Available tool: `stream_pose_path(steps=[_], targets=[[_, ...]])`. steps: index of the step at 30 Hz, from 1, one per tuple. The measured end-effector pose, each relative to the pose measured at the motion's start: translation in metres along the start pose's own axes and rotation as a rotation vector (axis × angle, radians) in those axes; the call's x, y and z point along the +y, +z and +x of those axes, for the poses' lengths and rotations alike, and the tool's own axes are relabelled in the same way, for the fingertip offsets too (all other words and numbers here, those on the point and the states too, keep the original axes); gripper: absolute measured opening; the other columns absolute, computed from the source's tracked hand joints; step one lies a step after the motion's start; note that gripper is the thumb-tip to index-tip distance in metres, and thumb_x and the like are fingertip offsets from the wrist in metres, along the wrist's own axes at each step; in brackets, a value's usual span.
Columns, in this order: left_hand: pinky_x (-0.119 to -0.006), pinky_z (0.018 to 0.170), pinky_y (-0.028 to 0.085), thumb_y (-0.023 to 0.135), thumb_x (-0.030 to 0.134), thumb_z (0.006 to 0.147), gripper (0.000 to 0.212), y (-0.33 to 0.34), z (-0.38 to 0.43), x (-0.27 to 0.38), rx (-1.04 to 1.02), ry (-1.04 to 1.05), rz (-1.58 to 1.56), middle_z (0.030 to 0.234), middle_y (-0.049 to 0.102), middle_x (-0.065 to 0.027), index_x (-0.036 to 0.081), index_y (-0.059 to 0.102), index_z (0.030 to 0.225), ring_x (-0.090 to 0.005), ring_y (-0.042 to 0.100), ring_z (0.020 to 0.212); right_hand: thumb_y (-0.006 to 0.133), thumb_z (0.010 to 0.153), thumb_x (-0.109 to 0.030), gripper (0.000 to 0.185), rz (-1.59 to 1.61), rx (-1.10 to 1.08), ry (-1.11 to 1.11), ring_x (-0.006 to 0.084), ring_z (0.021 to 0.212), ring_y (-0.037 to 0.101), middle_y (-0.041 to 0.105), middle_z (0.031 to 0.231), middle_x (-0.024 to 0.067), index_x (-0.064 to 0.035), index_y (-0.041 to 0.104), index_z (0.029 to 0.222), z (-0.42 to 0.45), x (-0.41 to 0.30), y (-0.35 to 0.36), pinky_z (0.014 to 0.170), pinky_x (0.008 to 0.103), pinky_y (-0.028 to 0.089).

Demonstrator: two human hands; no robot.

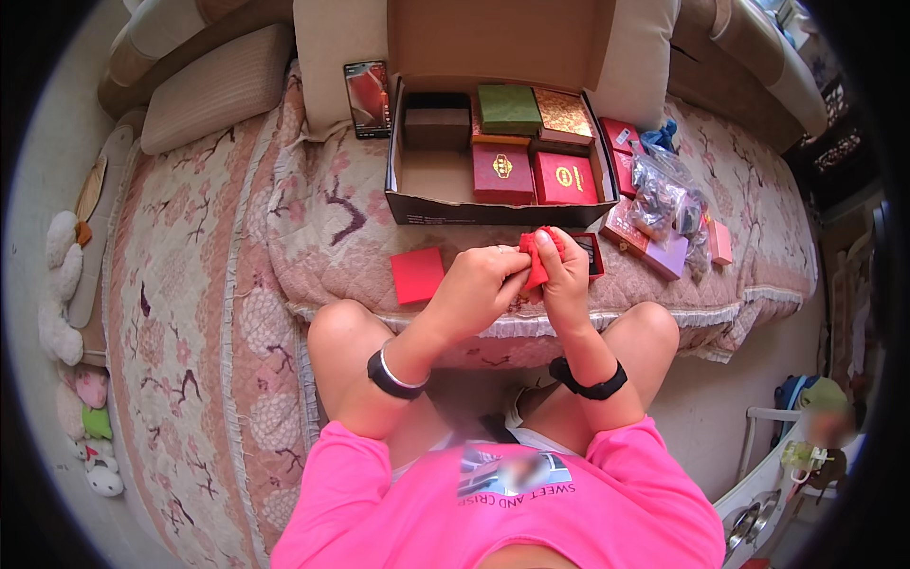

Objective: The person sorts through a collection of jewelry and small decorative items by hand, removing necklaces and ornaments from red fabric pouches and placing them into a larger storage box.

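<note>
Both my hands meet above the front edge of the covered sofa seat, around a small red fabric pouch. My left hand pinches its left side with thumb and fingers. Wrapped around the right side is my right hand, its thumb on top. What the pouch holds, if anything, is hidden. Just behind my right hand lies an open red box with a dark inside, partly covered by the hand. A flat red box or lid rests to the left of my hands. Small beads seem to hang below the pouch, too blurred to tell.
A large open carton holds red, green and gold-patterned boxes. A smartphone leans beside it at the left. On the right are plastic bags with small items, a purple box and a pink box. Cushions stand behind.
</note>
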State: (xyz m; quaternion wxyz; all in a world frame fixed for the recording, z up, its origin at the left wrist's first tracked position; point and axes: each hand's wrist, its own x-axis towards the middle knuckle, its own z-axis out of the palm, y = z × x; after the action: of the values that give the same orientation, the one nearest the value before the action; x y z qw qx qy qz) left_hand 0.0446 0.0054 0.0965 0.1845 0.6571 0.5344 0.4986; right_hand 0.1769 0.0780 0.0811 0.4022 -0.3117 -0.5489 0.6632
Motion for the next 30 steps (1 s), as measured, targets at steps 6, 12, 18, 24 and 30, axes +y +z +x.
stream_pose_path(steps=[6,12,18,24,30], targets=[[-0.039,0.064,0.048,0.061,0.002,0.082,0.005,-0.001,0.000,-0.004,-0.076,0.021,0.038,0.078,0.061,-0.0176,-0.002,0.062,0.084,-0.0351,0.060,0.072,0.058,0.098,-0.023,0.033,-0.161,0.015,-0.106,0.0013,0.053,0.042,0.049,0.057,-0.0041,-0.0026,0.056,0.073,0.007,0.005,-0.006,0.045,0.0212,0.032],[-0.039,0.065,0.049,0.064,0.006,0.083,0.009,-0.003,0.001,-0.003,-0.041,0.020,0.125,0.079,0.062,-0.0167,-0.001,0.064,0.089,-0.0345,0.061,0.074,0.057,0.099,-0.023,0.033,-0.201,0.038,-0.121,0.0010,0.056,0.038,0.048,0.059,-0.0050,-0.0020,0.056,0.074,0.011,0.012,-0.011,0.047,0.0218,0.031],[-0.039,0.065,0.049,0.066,0.008,0.084,0.015,-0.013,0.000,0.000,-0.018,-0.006,0.096,0.080,0.063,-0.0178,0.000,0.067,0.096,-0.0337,0.062,0.074,0.051,0.101,-0.028,0.032,0.260,-0.028,0.036,0.0029,0.062,0.055,0.069,0.088,0.0064,0.0008,0.065,0.102,0.019,0.001,-0.015,0.051,0.0179,0.040],[-0.040,0.065,0.049,0.063,0.006,0.083,0.009,-0.011,-0.001,-0.005,0.010,-0.017,0.136,0.079,0.063,-0.0173,-0.002,0.064,0.087,-0.0351,0.061,0.073,0.064,0.093,-0.017,0.018,-0.353,-0.140,-0.188,0.0153,0.071,0.064,0.070,0.087,0.0100,-0.0004,0.068,0.100,0.006,0.001,-0.008,0.061,0.0254,0.049],[-0.040,0.066,0.049,0.063,0.006,0.083,0.008,-0.012,-0.002,-0.006,-0.022,-0.032,0.155,0.078,0.062,-0.0168,-0.001,0.064,0.087,-0.0355,0.061,0.074,0.068,0.088,-0.020,0.020,-0.845,-0.020,-0.522,0.0285,0.061,0.062,0.061,0.072,0.0138,-0.0010,0.063,0.085,0.005,-0.005,-0.006,0.057,0.0338,0.048]])
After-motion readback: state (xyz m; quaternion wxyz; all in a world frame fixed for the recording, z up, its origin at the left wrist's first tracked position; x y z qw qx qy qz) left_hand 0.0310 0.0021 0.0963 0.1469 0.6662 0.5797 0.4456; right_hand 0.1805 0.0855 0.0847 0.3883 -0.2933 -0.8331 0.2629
